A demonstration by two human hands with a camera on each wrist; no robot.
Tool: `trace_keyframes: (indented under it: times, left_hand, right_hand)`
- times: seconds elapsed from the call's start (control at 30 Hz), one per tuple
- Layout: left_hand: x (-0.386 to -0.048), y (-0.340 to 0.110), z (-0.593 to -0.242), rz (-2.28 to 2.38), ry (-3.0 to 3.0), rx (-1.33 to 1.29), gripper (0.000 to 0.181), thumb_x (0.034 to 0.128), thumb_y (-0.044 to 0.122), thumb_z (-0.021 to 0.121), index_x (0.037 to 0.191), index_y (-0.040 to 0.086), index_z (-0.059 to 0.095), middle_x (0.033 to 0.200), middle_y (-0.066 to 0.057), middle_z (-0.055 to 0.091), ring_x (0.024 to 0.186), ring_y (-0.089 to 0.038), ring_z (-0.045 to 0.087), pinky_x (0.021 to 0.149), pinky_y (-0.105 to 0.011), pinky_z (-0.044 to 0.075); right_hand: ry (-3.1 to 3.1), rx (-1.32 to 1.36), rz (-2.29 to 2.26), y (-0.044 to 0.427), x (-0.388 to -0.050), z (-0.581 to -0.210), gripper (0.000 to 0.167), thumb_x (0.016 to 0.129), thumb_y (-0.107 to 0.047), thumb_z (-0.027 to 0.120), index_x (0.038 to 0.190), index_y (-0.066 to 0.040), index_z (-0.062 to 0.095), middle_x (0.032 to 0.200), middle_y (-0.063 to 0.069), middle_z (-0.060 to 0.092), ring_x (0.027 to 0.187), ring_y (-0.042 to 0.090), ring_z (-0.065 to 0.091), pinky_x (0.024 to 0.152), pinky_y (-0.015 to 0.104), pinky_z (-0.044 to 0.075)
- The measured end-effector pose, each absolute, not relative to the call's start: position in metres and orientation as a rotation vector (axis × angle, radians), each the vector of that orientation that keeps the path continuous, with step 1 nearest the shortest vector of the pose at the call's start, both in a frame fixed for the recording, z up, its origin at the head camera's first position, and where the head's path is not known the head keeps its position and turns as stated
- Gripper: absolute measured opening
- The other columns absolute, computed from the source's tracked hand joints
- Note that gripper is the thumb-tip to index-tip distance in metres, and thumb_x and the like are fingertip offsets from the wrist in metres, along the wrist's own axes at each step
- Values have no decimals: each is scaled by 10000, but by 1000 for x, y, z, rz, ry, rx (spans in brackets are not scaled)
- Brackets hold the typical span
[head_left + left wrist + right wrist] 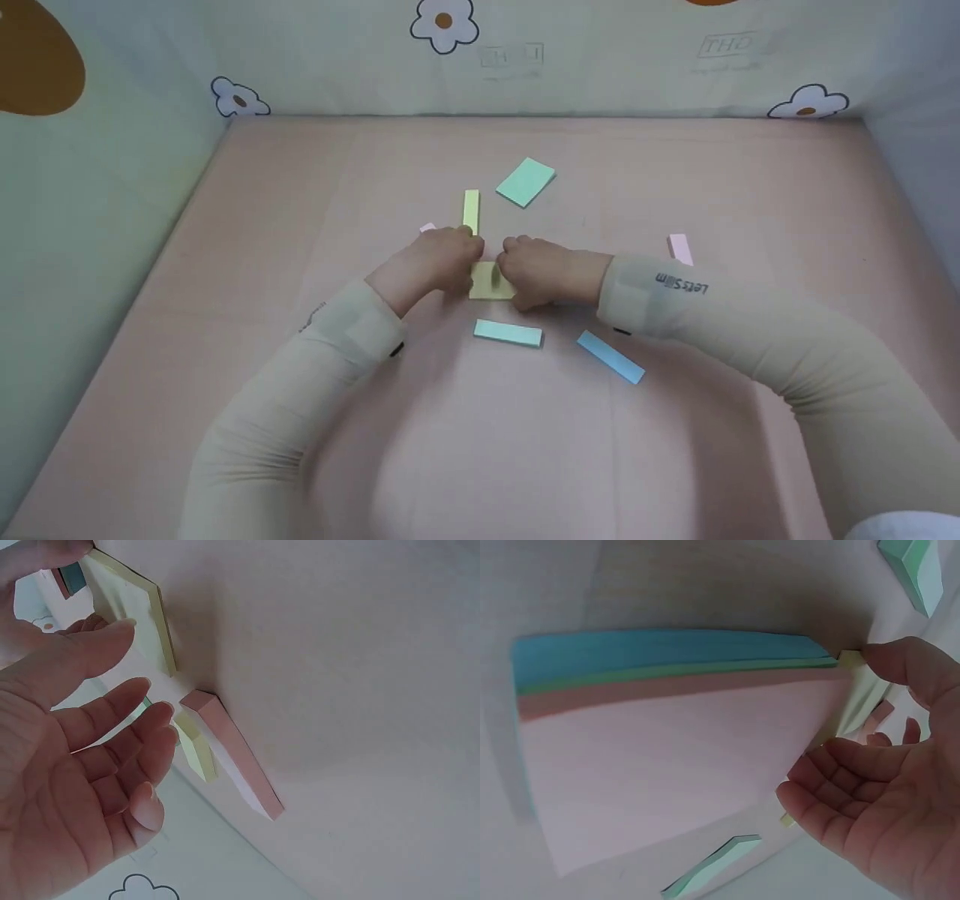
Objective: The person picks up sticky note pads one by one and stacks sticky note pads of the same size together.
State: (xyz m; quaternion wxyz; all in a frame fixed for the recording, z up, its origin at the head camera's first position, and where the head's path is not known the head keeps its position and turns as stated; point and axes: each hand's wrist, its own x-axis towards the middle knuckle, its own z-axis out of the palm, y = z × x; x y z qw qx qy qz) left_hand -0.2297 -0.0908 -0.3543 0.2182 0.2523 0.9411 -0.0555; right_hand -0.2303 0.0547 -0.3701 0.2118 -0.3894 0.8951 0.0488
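A pale yellow square sticky-note pad (pixel 487 283) lies between my two hands, its edge raised in the left wrist view. My right hand (pixel 536 270) pinches its right side; in the right wrist view the thumb (pixel 900 660) is at one corner with bent fingers along the edge. At the pad's left side is my left hand (pixel 450 259). Its loosely bent fingers (pixel 127 754) hold nothing, and the thumb overlaps the pad; whether it touches cannot be told. A stack of pink, green and blue note pads (pixel 682 742) stands beneath the right wrist, mostly hidden in the head view.
Beyond the hands lie a yellow strip pad (pixel 471 210) and a green pad (pixel 525 182). Pink strip pads sit left (pixel 236 754) and right (pixel 679 247). Nearer are a teal strip pad (pixel 508 333) and a blue one (pixel 611 357). Cloth walls (pixel 322 67) border the pinkish tabletop (pixel 465 450).
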Motion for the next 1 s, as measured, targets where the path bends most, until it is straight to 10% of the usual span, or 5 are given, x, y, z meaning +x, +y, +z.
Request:
trace_keyframes:
  times: [0.53,1.0]
  left_hand:
    - [-235,-77,-339,-53,2734,628,247,889,118,509,1105,11,563,1006,-135,563,760,-211,475,656,-338,448]
    - [-233,-63,-345,444,2634,702,639,839,368,628,1359,68,407,1345,-88,438,1206,-216,447,983,-342,370]
  right_hand:
    - [2540,-1234,20,67,-238,-364,445,728,-230,620,1042,78,555,933,148,529,808,247,462,734,339,418]
    - [2616,-1154,-88,140,-235,-345,507,726,-240,655,1101,73,517,950,138,505,801,220,447,673,315,394]
